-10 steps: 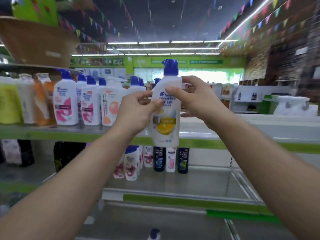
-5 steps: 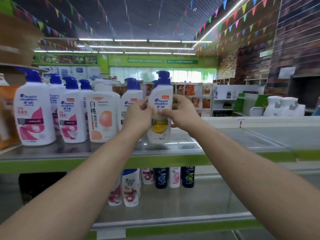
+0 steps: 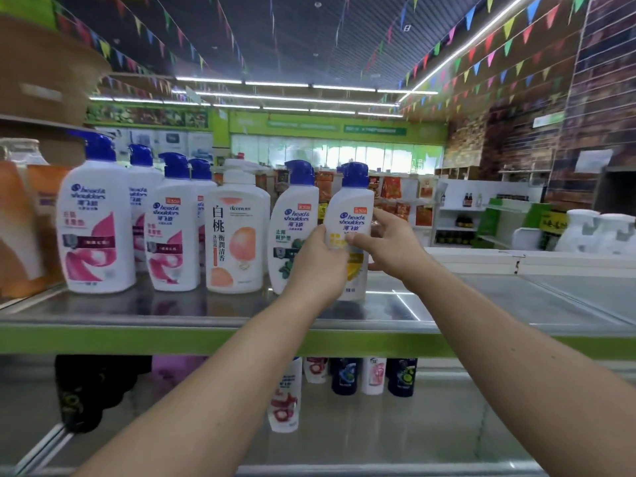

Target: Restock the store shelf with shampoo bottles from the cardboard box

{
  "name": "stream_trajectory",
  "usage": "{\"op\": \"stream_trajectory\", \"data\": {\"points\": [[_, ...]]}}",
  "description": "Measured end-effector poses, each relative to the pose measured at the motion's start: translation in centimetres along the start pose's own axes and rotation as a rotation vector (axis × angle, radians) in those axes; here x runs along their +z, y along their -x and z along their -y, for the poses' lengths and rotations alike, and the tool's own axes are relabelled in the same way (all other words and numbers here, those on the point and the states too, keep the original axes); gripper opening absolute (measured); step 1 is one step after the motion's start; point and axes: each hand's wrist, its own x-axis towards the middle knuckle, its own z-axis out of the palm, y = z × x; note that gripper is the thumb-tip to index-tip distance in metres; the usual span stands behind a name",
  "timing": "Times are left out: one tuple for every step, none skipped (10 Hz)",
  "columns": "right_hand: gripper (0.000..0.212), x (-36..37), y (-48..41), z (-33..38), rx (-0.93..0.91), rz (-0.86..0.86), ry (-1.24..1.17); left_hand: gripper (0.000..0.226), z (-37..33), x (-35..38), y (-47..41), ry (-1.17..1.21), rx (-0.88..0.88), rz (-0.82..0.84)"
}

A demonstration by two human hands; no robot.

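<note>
Placement step, upper row. White plastic shampoo bottle with yellow label and blue pump cap (image 3: 354,204) is between my two hands, long axis upright, cap up, label toward me. My left hand (image 3: 318,270) grasps the lower body from the left, thumb across the front. My right hand (image 3: 390,244) grasps higher up from the right, thumb on the label, fingers curved round the far side. Both hands are closed on the bottle. Its base is at the surface of the green-edged metal shelf (image 3: 172,335). I cannot tell whether it bears its full weight there, as my left hand hides part of the foot.

Key relation: the bottle stands just right of the white green-label bottle with blue cap (image 3: 292,222), nearly touching, with my left hand in front of the gap. Bare shelf lies to the right. Judgement: the let-go should draw both hands toward me. The left hand needs the most care, being lower and nearer the neighbour.

Count, this shelf:
- four white pink-label bottles with blue caps (image 3: 96,218)
- one white peach-label bottle with white cap (image 3: 237,232), plus the outline of a second behind it
- one green-label
- one yellow-label, in hand

Lower steel shelf (image 3: 447,425): five smaller bottles (image 3: 373,375) in view, three white and two dark. Brown cardboard box (image 3: 41,74), blurred, far upper left.
</note>
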Motion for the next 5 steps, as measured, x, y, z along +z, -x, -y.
{"op": "stream_trajectory", "data": {"points": [[0.035,0.0,-0.3,-0.3,-0.009,-0.006,0.016,0.028,0.2,0.4,0.4,-0.037,0.002,-0.001],[0.034,-0.3,-0.6,-0.5,0.0,0.013,0.029,0.033,0.3,0.8,0.4,-0.051,0.001,0.006],[0.035,-0.4,-0.5,-0.4,-0.004,0.014,0.024,0.042,-0.1,1.0,0.5,-0.052,0.004,0.007],[0.036,-0.5,-0.7,-0.8,-0.006,0.014,0.017,0.046,-0.1,1.4,0.5,-0.036,-0.009,-0.008],[0.04,-0.3,0.0,-0.5,-0.003,0.036,-0.018,0.047,-0.4,1.5,1.1,-0.052,-0.006,-0.022]]}}
